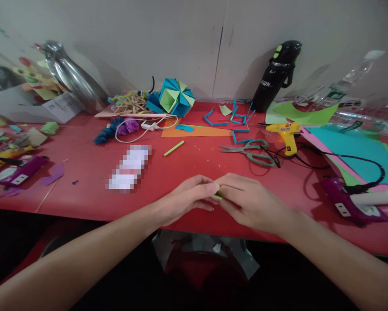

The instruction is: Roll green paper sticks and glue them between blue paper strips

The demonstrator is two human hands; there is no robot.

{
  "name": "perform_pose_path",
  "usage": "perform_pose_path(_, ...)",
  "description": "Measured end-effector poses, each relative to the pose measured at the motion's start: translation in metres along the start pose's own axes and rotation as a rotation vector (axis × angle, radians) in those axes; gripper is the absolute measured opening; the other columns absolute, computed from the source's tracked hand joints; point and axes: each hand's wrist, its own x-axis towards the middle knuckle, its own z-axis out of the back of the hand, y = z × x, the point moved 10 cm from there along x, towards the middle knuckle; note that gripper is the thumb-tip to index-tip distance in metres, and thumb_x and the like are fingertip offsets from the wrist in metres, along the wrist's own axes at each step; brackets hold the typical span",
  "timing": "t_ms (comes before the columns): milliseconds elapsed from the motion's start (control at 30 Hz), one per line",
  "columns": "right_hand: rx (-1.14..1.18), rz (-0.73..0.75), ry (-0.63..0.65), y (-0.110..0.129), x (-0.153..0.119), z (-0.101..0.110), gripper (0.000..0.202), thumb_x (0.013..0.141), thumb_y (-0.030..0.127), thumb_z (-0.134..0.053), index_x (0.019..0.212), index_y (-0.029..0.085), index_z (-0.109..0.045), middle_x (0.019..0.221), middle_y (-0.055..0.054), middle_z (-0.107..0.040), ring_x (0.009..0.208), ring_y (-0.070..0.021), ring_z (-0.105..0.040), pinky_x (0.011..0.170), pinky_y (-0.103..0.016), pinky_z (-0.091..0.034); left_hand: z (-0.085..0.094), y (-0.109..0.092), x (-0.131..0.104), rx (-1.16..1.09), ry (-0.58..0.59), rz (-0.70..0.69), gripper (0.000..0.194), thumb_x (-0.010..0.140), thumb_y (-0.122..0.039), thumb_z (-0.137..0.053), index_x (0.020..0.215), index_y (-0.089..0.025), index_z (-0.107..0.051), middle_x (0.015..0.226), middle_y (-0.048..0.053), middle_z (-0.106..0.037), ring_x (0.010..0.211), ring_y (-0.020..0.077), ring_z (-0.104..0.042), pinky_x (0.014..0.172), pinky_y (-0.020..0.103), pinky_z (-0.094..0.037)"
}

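Observation:
Near the front edge of the red table, my left hand [190, 194] and my right hand [246, 198] meet with fingertips together. Between them a small bit of a light green paper strip [217, 196] shows; the fingers cover the rest. Both hands are closed on it. Farther in lies another green paper strip [173, 148], narrow and straight. Scissors [250, 151] with grey-green handles rest beyond my right hand. Several folded blue paper strips [236, 119] sit behind the scissors. A blurred-out phone-like rectangle [129, 168] lies to the left of my left hand.
A yellow glue gun [287, 134] with a black cord stands at right, near a purple power strip [346, 198] and coloured paper sheets [369, 151]. Along the wall are a black bottle [275, 77], a steel jug [74, 77] and a blue-green paper ball [174, 97].

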Motion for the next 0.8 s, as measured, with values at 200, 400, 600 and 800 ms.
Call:
perform_pose_path(200,0.026,0.034,-0.015,0.008,0.001,0.003,0.018,0.096,0.013,-0.046,0.090,0.016,-0.063,0.094,-0.009,-0.068,0.090,-0.0189,-0.062,0.080,-0.033,-0.053,-0.003,-0.003,-0.001,0.114,0.070,-0.046,0.056,0.076,-0.062,-0.068,0.104,-0.015,-0.055,0.104,0.007,-0.055,0.095,0.0208,-0.056,0.082,0.038,-0.049)
perform_pose_path(400,-0.043,0.072,0.002,0.015,0.000,0.002,0.021,0.095,0.010,-0.044,0.094,0.015,-0.064,0.092,-0.009,-0.067,0.087,-0.0195,-0.061,0.080,-0.034,-0.053,0.000,-0.008,0.000,0.192,0.073,-0.109,0.055,0.079,-0.060,-0.065,0.106,-0.014,-0.053,0.101,0.007,-0.055,0.090,0.0188,-0.055,0.081,0.036,-0.048)
perform_pose_path(600,-0.172,0.086,-0.002,0.018,-0.003,-0.004,0.020,0.092,0.008,-0.046,0.098,0.012,-0.065,0.100,-0.010,-0.067,0.092,-0.0214,-0.062,0.084,-0.038,-0.053,0.001,-0.017,0.002,0.279,0.037,-0.132,0.058,0.076,-0.062,-0.065,0.104,-0.013,-0.053,0.097,0.007,-0.054,0.087,0.0185,-0.055,0.079,0.036,-0.049)
perform_pose_path(800,-0.082,0.009,-0.022,0.011,0.000,0.002,0.019,0.095,0.013,-0.047,0.097,0.015,-0.066,0.102,-0.010,-0.068,0.094,-0.0208,-0.062,0.084,-0.037,-0.053,0.002,-0.019,0.001,0.290,0.054,-0.166,0.056,0.076,-0.062,-0.065,0.104,-0.015,-0.054,0.097,0.007,-0.056,0.089,0.0194,-0.056,0.083,0.038,-0.047)
